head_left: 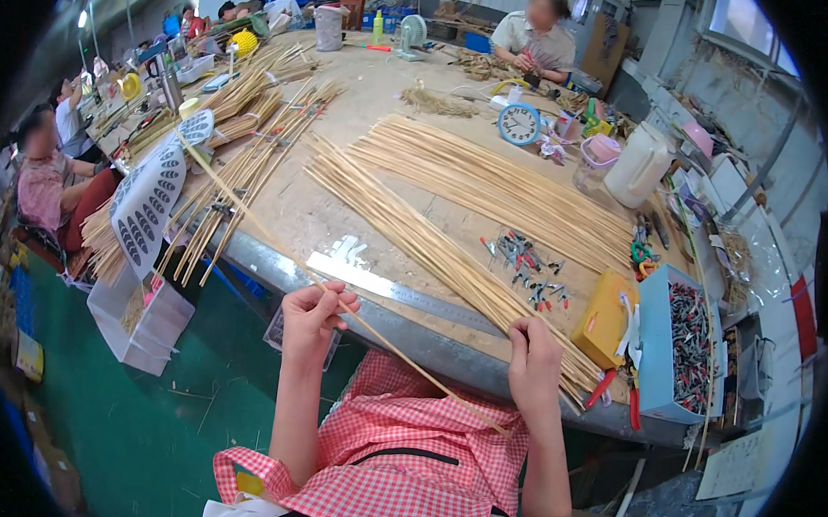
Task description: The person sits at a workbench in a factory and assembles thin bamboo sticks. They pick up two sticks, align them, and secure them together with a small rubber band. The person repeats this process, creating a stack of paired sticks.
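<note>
My left hand (313, 315) pinches a long thin cane stick (397, 354) in front of my body, above the table edge. The stick slants from the upper left down to the right, its lower end over my checked apron. My right hand (535, 361) is closed at the near end of a bundle of pale cane sticks (415, 231); whatever its fingertips hold is hidden. A steel ruler (404, 294) lies along the table edge between my hands. Beyond the bundle, a second row of sticks (498, 193) lies on the table.
Small red and black clips (528, 267) lie loose near a yellow box (605, 318). A blue box (652, 349) full of clips stands at the right, with red-handled pliers (634, 398) beside it. A clock (519, 124) and a white jug (640, 164) stand farther back. Another person (536, 39) sits across the table.
</note>
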Demonstrator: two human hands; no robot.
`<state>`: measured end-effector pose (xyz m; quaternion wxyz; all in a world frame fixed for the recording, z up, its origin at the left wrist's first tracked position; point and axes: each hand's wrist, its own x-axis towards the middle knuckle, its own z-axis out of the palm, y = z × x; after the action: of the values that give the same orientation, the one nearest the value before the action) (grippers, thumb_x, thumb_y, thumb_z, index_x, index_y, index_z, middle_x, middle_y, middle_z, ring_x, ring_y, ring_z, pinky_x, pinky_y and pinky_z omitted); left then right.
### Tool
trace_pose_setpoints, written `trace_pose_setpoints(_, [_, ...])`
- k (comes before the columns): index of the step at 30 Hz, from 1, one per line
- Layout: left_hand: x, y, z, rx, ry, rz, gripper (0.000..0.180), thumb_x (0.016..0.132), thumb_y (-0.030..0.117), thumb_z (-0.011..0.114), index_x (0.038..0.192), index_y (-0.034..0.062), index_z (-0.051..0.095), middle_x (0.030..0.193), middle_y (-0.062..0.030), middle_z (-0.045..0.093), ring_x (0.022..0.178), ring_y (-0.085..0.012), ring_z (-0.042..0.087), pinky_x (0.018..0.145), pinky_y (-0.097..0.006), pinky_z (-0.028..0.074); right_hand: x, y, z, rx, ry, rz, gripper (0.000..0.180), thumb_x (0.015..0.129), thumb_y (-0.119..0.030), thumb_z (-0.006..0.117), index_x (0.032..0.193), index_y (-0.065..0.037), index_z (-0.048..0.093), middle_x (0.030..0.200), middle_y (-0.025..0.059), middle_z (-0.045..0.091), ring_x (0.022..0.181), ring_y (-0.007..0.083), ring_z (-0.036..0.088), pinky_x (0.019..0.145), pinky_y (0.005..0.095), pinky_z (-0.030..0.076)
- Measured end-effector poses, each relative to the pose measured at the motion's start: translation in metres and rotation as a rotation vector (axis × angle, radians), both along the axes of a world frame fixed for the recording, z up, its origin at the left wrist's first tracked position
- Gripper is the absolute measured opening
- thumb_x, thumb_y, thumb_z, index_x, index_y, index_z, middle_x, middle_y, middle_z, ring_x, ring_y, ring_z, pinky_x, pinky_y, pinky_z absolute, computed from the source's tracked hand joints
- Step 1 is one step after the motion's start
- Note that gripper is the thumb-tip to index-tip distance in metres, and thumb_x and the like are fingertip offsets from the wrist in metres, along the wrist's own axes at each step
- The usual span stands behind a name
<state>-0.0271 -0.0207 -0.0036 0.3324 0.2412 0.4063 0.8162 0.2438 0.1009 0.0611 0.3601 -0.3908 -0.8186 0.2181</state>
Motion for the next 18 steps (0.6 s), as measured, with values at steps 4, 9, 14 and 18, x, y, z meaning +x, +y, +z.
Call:
trace_pose_setpoints(4, [0.0, 0.0, 0.005, 0.007, 0.012, 0.02, 0.02, 0.089, 0.01, 0.064, 0.101, -0.0059, 0.063, 0.084, -0.0163, 0.07, 0.073, -0.0222, 0.071, 0.048, -0.022, 0.054, -0.015, -0.001, 0.012, 0.187, 0.063, 0.032, 0.005, 0.087, 0.0, 0.055, 0.091, 0.001, 0.056, 0.083, 0.0177, 0.055, 0.076, 0.0383, 0.057, 0.065, 0.0432, 0.044])
trace_pose_setpoints(9, [-0.003, 0.001, 0.002, 0.033, 0.036, 0.025, 0.017, 0.09, 0.01, 0.063, 0.099, -0.0047, 0.063, 0.083, -0.0158, 0.07, 0.072, -0.0214, 0.071, 0.047, -0.022, 0.053, -0.033, -0.004, 0.018, 0.188, 0.094, 0.041, 0.006, 0.086, 0.001, 0.056, 0.091, 0.001, 0.056, 0.085, 0.0172, 0.055, 0.077, 0.0378, 0.057, 0.064, 0.0431, 0.045])
trace_pose_setpoints(14, [-0.004, 0.0, -0.001, 0.032, 0.03, 0.026, 0.017, 0.09, 0.01, 0.063, 0.099, -0.0046, 0.063, 0.083, -0.0156, 0.07, 0.071, -0.0212, 0.071, 0.047, -0.022, 0.052, -0.042, -0.008, 0.018, 0.166, 0.096, 0.063, 0.013, 0.081, 0.006, 0.055, 0.093, 0.001, 0.057, 0.088, 0.0174, 0.055, 0.08, 0.0382, 0.058, 0.066, 0.0439, 0.046])
trace_pose_setpoints(18, [-0.002, -0.002, 0.003, 0.042, 0.005, 0.028, 0.019, 0.089, 0.009, 0.064, 0.098, -0.0082, 0.064, 0.083, -0.018, 0.069, 0.072, -0.0228, 0.07, 0.05, -0.023, 0.054, -0.048, -0.011, 0.016, 0.189, 0.096, 0.045, 0.016, 0.081, 0.008, 0.055, 0.096, 0.004, 0.058, 0.089, 0.0189, 0.056, 0.08, 0.0374, 0.059, 0.067, 0.041, 0.047])
